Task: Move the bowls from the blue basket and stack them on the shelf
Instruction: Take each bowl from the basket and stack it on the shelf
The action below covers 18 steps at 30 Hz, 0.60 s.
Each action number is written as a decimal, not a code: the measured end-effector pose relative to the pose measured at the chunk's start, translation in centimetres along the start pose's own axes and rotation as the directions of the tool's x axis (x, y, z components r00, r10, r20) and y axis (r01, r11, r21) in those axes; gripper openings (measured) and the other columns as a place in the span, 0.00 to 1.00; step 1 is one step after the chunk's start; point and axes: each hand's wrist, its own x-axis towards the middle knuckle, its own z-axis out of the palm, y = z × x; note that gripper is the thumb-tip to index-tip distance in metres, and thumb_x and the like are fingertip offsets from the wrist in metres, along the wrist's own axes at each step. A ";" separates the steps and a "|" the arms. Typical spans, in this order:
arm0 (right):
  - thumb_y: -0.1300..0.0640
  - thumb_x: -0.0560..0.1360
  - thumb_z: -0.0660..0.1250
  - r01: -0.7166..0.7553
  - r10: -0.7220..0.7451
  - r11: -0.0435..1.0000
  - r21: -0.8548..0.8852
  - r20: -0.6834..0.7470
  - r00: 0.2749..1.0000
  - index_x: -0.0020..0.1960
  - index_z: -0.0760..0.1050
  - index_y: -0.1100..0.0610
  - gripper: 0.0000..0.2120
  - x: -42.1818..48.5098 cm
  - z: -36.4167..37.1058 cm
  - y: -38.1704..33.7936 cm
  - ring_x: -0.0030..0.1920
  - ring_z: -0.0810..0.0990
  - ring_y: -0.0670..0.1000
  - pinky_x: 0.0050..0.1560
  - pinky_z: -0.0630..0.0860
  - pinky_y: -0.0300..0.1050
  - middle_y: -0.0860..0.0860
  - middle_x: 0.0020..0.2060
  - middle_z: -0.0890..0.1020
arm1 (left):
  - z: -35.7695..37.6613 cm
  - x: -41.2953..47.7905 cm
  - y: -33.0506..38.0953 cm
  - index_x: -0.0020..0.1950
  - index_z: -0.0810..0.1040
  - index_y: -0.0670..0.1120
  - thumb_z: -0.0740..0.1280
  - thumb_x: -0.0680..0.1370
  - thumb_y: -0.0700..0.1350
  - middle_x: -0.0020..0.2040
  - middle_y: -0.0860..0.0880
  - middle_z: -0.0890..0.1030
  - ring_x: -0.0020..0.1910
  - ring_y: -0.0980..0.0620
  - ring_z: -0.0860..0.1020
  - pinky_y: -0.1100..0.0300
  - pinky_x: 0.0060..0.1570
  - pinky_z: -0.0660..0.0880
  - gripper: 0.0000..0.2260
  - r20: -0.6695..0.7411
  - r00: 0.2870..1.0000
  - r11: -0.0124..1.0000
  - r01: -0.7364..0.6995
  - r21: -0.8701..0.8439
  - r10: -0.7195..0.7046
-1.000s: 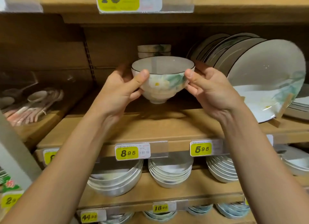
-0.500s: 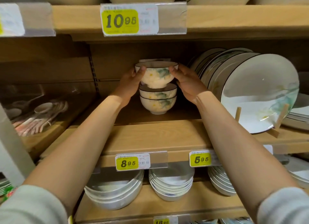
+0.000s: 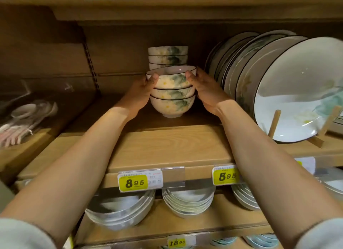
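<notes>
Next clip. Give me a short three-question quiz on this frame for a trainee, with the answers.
1. How many bowls are in the front stack between the hands? A) two B) three C) five
2. True or false: the left hand and the right hand both hold the top bowl.
3. Fill in: the yellow price tag on the shelf edge below the bowls reads ____.

Key: 1 B; 2 true; 3 8.95
</notes>
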 end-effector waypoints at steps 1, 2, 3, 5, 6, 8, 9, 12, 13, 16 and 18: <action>0.54 0.82 0.60 -0.001 0.001 1.000 0.004 0.001 1.000 0.72 0.67 0.57 0.19 -0.1 0.0 0.0 0.65 0.76 0.51 0.65 0.73 0.47 0.54 0.65 0.78 | 0.0 0.0 -0.1 0.70 0.71 0.46 0.57 0.82 0.55 0.65 0.52 0.77 0.62 0.57 0.74 0.65 0.56 0.68 0.21 0.001 1.000 1.000 0.000 -0.007 0.000; 0.55 0.82 0.60 -0.002 0.002 1.000 0.004 0.002 1.000 0.72 0.67 0.57 0.19 -0.1 0.0 0.0 0.65 0.76 0.51 0.66 0.73 0.48 0.55 0.65 0.78 | 0.0 0.0 -0.1 0.71 0.70 0.47 0.57 0.82 0.55 0.66 0.52 0.76 0.63 0.57 0.74 0.65 0.58 0.67 0.20 -0.001 1.000 1.000 -0.005 -0.017 0.005; 0.55 0.82 0.60 -0.002 0.002 1.000 -0.004 0.003 1.000 0.72 0.67 0.57 0.19 -0.2 0.0 0.0 0.64 0.77 0.50 0.65 0.73 0.46 0.54 0.65 0.78 | 0.0 0.0 -0.1 0.71 0.70 0.47 0.57 0.83 0.55 0.66 0.53 0.76 0.62 0.58 0.73 0.65 0.58 0.67 0.20 -0.004 1.000 1.000 -0.009 -0.025 0.009; 0.54 0.82 0.60 -0.007 0.008 1.000 -0.029 0.011 1.000 0.71 0.68 0.56 0.18 -0.3 0.0 0.0 0.60 0.79 0.44 0.57 0.76 0.38 0.51 0.63 0.79 | -0.1 0.1 -0.3 0.71 0.70 0.48 0.57 0.83 0.55 0.63 0.55 0.76 0.59 0.62 0.74 0.67 0.55 0.68 0.19 0.000 1.000 1.000 -0.005 -0.023 0.005; 0.54 0.82 0.60 -0.017 0.017 0.999 -0.035 0.018 1.000 0.70 0.68 0.55 0.17 -0.4 0.0 0.1 0.55 0.80 0.39 0.51 0.76 0.33 0.48 0.60 0.80 | -0.1 0.1 -0.4 0.69 0.70 0.50 0.57 0.83 0.55 0.61 0.57 0.77 0.56 0.65 0.74 0.68 0.53 0.68 0.18 0.008 1.000 1.000 0.000 -0.025 0.000; 0.54 0.82 0.60 -0.037 0.038 0.999 -0.039 0.022 0.999 0.68 0.69 0.54 0.15 -0.5 -0.2 0.2 0.48 0.80 0.33 0.42 0.75 0.27 0.43 0.55 0.80 | -0.1 0.2 -0.6 0.65 0.71 0.54 0.57 0.82 0.55 0.55 0.63 0.77 0.51 0.71 0.73 0.70 0.49 0.68 0.14 0.029 0.999 0.999 0.018 -0.039 -0.016; 0.54 0.82 0.60 -0.045 0.045 0.998 -0.042 0.019 0.999 0.68 0.69 0.54 0.15 -0.5 -0.3 0.2 0.47 0.80 0.32 0.41 0.75 0.27 0.42 0.54 0.80 | -0.1 0.2 -0.6 0.64 0.71 0.55 0.57 0.82 0.56 0.54 0.64 0.77 0.50 0.71 0.73 0.69 0.48 0.68 0.13 0.037 0.999 0.999 0.025 -0.044 -0.024; 0.53 0.82 0.59 -0.049 0.050 0.998 -0.043 0.008 0.999 0.69 0.69 0.55 0.17 -0.6 -0.2 0.3 0.50 0.79 0.34 0.44 0.74 0.30 0.44 0.55 0.80 | 0.0 0.1 -0.8 0.65 0.72 0.55 0.57 0.82 0.56 0.57 0.60 0.78 0.54 0.67 0.74 0.65 0.53 0.69 0.14 0.040 0.999 0.997 0.038 -0.067 -0.036; 0.53 0.82 0.59 -0.051 0.051 0.998 -0.035 0.009 0.999 0.69 0.69 0.55 0.17 -0.7 -0.2 0.3 0.51 0.79 0.36 0.46 0.75 0.31 0.45 0.56 0.80 | 0.0 0.1 -0.8 0.65 0.72 0.55 0.58 0.82 0.56 0.57 0.60 0.78 0.54 0.67 0.75 0.65 0.53 0.69 0.14 0.040 0.999 0.996 0.040 -0.077 -0.037; 0.54 0.82 0.60 -0.068 0.068 0.998 -0.001 0.023 0.997 0.70 0.68 0.55 0.17 -0.9 -0.1 0.1 0.50 0.79 0.36 0.45 0.76 0.32 0.45 0.55 0.80 | 0.0 0.0 -0.8 0.63 0.72 0.57 0.58 0.82 0.56 0.54 0.63 0.78 0.50 0.71 0.75 0.69 0.47 0.69 0.11 0.042 0.998 0.995 0.040 -0.091 -0.036; 0.54 0.82 0.60 -0.082 0.082 0.996 0.024 0.034 0.996 0.70 0.68 0.55 0.17 -1.1 -0.1 -0.1 0.52 0.80 0.39 0.46 0.77 0.36 0.46 0.56 0.80 | 0.2 -0.2 -0.6 0.63 0.72 0.58 0.59 0.81 0.56 0.54 0.63 0.78 0.48 0.72 0.75 0.70 0.44 0.69 0.11 0.039 0.998 0.994 0.044 -0.104 -0.040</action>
